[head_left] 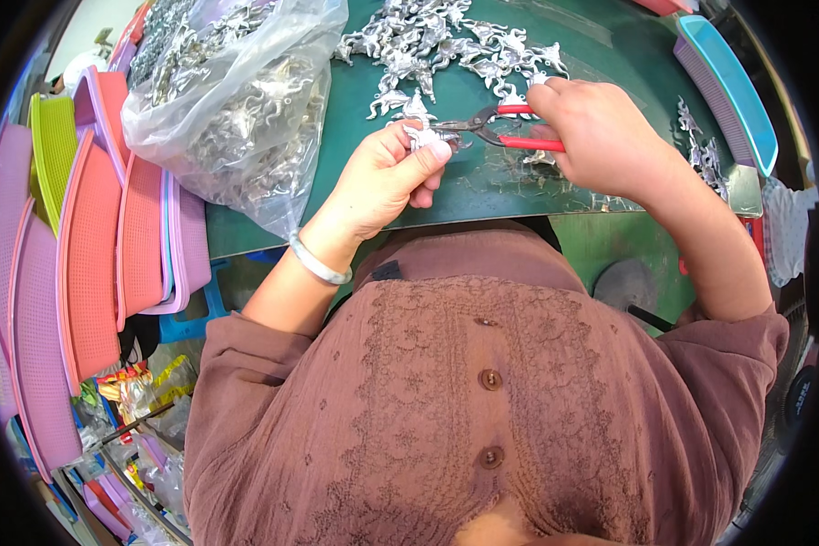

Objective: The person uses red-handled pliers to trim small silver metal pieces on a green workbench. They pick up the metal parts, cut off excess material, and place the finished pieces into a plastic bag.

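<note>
Between the thumb and fingers of my left hand (pixel 387 177) is a small silvery metal casting (pixel 425 138) with curled, pointed arms. My right hand (pixel 601 136) is closed around the red handles of a pair of pliers (pixel 491 126). The jaws reach left to the casting's edge, right beside my left fingertips; whether they bite on it I cannot tell. Just beyond my hands, a loose pile of similar silvery castings (pixel 419 41) spreads over the green tabletop (pixel 482 187). One more casting lies partly hidden under my right hand.
A clear plastic bag (pixel 237 127) full of castings stands at the left of the table. Stacked pink, purple and green plastic baskets (pixel 91 264) line the left side. At the right are a blue-rimmed basket (pixel 728 91) and a few castings (pixel 698 150) near the table's edge.
</note>
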The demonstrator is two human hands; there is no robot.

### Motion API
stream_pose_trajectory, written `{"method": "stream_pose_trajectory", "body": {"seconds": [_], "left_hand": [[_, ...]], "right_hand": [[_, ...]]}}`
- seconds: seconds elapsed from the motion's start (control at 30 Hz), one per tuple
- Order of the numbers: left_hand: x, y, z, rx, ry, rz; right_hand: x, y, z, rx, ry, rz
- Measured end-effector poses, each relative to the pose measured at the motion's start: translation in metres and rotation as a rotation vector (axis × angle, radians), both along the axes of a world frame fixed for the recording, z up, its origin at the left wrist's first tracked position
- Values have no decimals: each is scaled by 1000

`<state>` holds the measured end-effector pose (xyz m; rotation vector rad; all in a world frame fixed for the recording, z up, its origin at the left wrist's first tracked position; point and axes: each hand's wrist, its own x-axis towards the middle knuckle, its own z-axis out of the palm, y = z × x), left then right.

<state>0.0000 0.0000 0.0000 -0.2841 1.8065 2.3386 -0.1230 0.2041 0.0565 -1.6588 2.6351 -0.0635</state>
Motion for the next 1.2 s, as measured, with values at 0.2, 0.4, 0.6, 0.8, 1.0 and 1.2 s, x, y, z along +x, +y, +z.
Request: {"method": "stream_pose_trajectory", "body": {"seconds": [0.2, 0.4, 0.6, 0.8, 1.0, 1.2], "left_hand": [[1, 7, -2, -85, 136, 148], [2, 13, -4, -142, 218, 188], [4, 15, -1, -90, 216, 207], [3, 20, 0, -168, 241, 220], [3, 21, 0, -192, 225, 220], [5, 22, -1, -183, 206, 226]], "right_hand": [[6, 1, -4, -111, 16, 18], [11, 4, -5, -107, 5, 12], [14, 8, -2, -110, -17, 6], [16, 11, -4, -138, -65, 6], [19, 12, -5, -133, -97, -7], [25, 12, -3, -130, -90, -38]]}}
